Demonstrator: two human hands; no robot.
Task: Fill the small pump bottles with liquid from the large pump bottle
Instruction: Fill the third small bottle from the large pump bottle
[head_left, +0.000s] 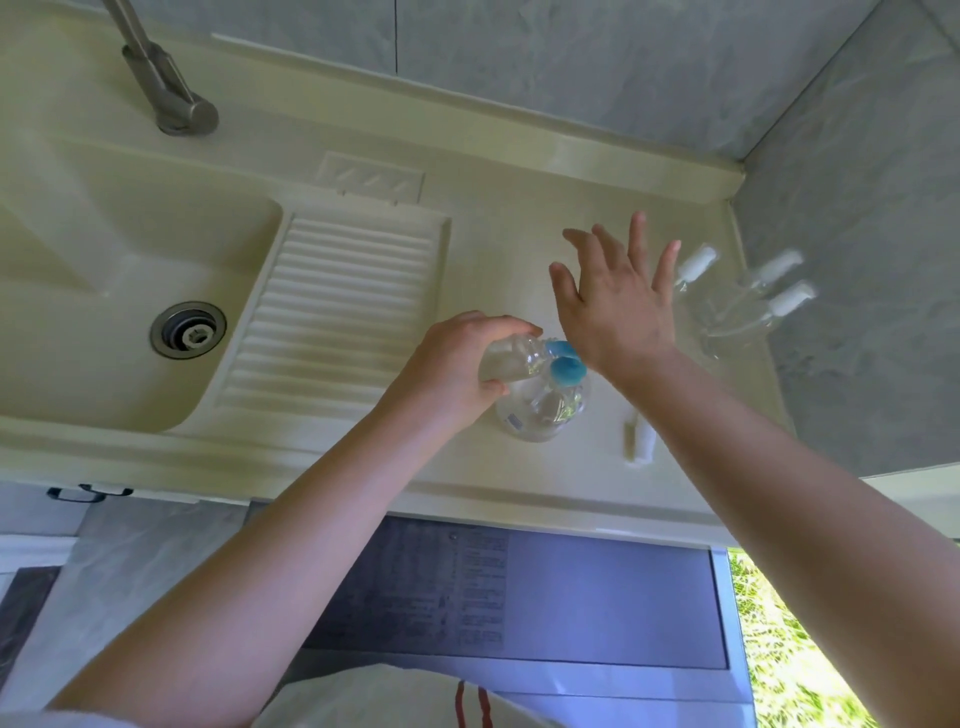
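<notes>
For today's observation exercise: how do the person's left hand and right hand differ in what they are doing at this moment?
The left hand grips a small clear bottle, fingers curled round it; the right hand holds nothing, fingers spread straight. The left hand is beside the large pump bottle; the right hand reaches towards the small pump bottles. Both are above the counter.

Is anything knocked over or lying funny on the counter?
Yes. A small white pump top lies flat on the counter, off its bottle. The left hand holds a small clear bottle tipped against the large pump bottle.
</notes>
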